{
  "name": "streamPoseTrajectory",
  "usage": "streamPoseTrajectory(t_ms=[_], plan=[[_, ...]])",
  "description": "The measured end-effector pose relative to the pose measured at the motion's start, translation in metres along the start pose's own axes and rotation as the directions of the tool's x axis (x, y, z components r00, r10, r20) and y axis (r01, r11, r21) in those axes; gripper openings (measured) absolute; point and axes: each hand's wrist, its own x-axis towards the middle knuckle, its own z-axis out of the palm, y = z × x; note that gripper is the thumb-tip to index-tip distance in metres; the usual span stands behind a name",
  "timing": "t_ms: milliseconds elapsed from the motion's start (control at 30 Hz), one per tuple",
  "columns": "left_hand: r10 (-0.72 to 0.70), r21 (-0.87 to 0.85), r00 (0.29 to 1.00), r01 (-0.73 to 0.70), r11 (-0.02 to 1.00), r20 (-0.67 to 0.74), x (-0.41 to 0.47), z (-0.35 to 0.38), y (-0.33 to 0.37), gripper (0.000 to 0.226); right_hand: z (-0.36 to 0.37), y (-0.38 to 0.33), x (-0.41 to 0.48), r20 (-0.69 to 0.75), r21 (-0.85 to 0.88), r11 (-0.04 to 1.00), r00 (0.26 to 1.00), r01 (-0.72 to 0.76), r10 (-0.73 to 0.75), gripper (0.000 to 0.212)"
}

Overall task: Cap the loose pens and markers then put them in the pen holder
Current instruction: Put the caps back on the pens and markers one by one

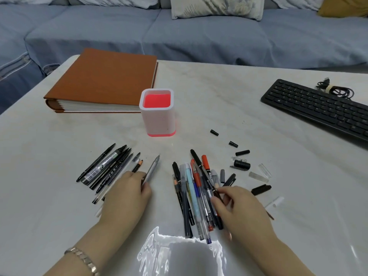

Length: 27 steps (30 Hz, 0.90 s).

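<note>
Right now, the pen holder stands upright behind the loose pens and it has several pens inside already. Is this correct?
No. In the head view the pen holder stands upright behind the loose pens, but it holds no pens yet. The left hand grips a grey pen, the right hand a dark pen.

Keyboard [316,108] cropped right, pens [191,188] partly under right hand [243,212]

Left grip [127,194] holds a lone pen [152,169] beside the left pile [103,170]; right grip [241,212] pinches a thin pen [199,162] atop the right pile [191,196]; pen holder [158,116] stands beyond, between them.
</note>
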Motion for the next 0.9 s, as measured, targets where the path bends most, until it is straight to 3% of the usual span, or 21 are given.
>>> streamPoseTrajectory(t_ms=[133,267,433,633,700,800,900], plan=[[0.013,-0.241,1.0,-0.007,0.97,0.023,-0.001,-0.005,0.013,0.012,-0.014,0.0,0.013,-0.025,0.035,0.999,0.999,0.035,-0.034,0.024],[0.055,-0.384,0.997,-0.031,0.923,0.051,-0.004,-0.009,0.023,0.02,-0.021,0.01,0.042,-0.082,-0.043,0.998,0.996,-0.039,0.036,0.024],[0.075,-0.481,0.993,-0.023,0.876,0.088,-0.012,-0.015,0.035,0.029,-0.011,0.009,0.063,0.067,-0.212,0.974,0.993,-0.077,0.093,0.027],[0.103,-0.51,0.99,-0.042,0.859,0.092,-0.015,-0.014,0.036,0.024,-0.009,0.005,0.066,0.037,-0.192,0.978,0.995,-0.083,0.092,0.023],[0.112,-0.522,0.989,-0.047,0.851,0.095,-0.015,-0.013,0.037,0.017,-0.011,0.006,0.063,0.026,-0.074,0.994,0.997,-0.077,0.079,0.028],[0.138,-0.562,0.984,-0.049,0.825,0.116,-0.018,-0.013,0.041,0.014,-0.022,0.002,0.054,0.001,0.287,0.955,0.997,-0.076,0.079,0.021],[0.185,-0.583,0.972,-0.065,0.81,0.148,-0.021,-0.015,0.047,0.019,-0.037,-0.006,0.039,0.025,0.721,0.687,0.994,-0.092,0.108,0.015]])
